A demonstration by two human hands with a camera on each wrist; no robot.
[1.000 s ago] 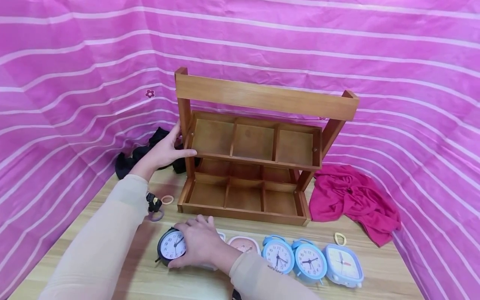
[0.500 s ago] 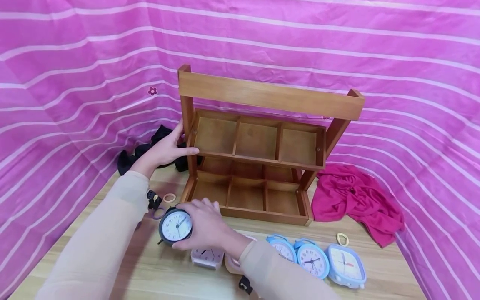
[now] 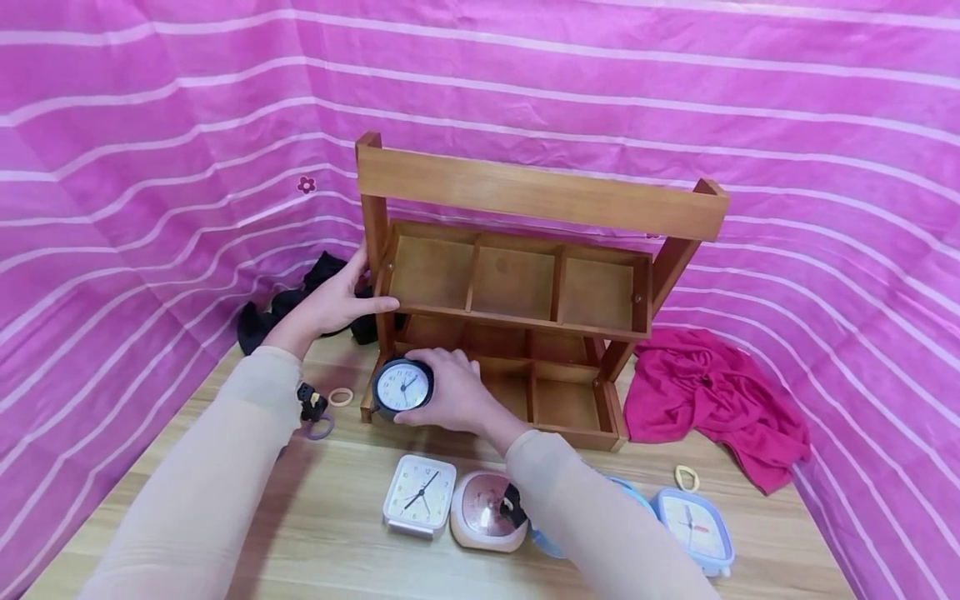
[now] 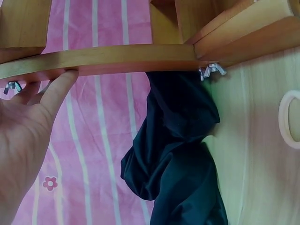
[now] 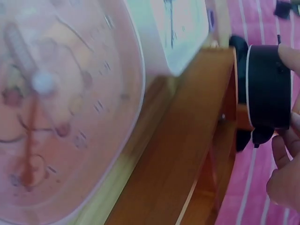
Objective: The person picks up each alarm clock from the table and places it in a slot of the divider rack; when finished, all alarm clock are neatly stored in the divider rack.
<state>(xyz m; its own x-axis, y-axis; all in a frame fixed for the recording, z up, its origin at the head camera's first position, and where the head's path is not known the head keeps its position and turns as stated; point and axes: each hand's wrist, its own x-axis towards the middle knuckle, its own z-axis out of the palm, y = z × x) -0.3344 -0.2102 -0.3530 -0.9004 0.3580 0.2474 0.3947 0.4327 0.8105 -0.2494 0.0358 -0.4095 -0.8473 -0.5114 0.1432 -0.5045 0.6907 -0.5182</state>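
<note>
Right hand (image 3: 459, 392) is pinching black alarm clock (image 3: 402, 387), apparently lifted, unreleased; up-left, left hand (image 3: 333, 302), fingers straight, is touching wooden rack (image 3: 536, 192); below grip, white square clock (image 3: 411, 490) is sitting untouched.

Closed in across the top and down both sides of the frame by creased pink cloth (image 3: 480, 83), crossed by white stripes (image 3: 67, 38) that slope gently at the upper right and bend at a fold at the upper left. Marked left of the upper centre with a small dark-pink flower (image 3: 306, 185). Filled along the bottom by a pale wood-grain tabletop (image 3: 337, 558). Lit fairly evenly, dimmed at the lower left by a soft shadow (image 3: 281, 500).
</note>
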